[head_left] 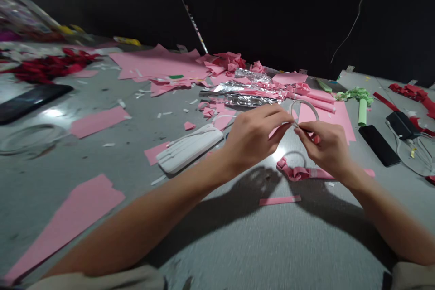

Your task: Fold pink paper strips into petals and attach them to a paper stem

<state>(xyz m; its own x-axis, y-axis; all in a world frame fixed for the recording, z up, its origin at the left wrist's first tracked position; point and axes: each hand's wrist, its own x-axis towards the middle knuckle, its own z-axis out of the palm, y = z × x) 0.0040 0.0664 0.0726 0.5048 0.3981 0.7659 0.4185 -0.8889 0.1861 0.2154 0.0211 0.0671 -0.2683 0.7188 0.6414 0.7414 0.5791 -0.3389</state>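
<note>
A thin, pale ring that looks like a roll of clear tape (313, 108) is held up above the table between both hands. My right hand (324, 147) pinches the lower edge of the roll between thumb and fingers. From the other side, the fingertips of my left hand (260, 133) are closed at the same edge, meeting the right fingertips; whether they hold a loose tape end is too small to see. A bit of red shows by the right fingers. Below lies a rolled pink paper piece with a curled end (296, 172), and nearer me a pink paper strip (280, 200).
A white power strip (190, 148) lies left of my hands. Pink paper sheets (163, 63) and crumpled silver foil (249, 93) spread along the back. To the right are a green paper roll (362, 111), a black phone (379, 145) and a charger with cable (403, 124).
</note>
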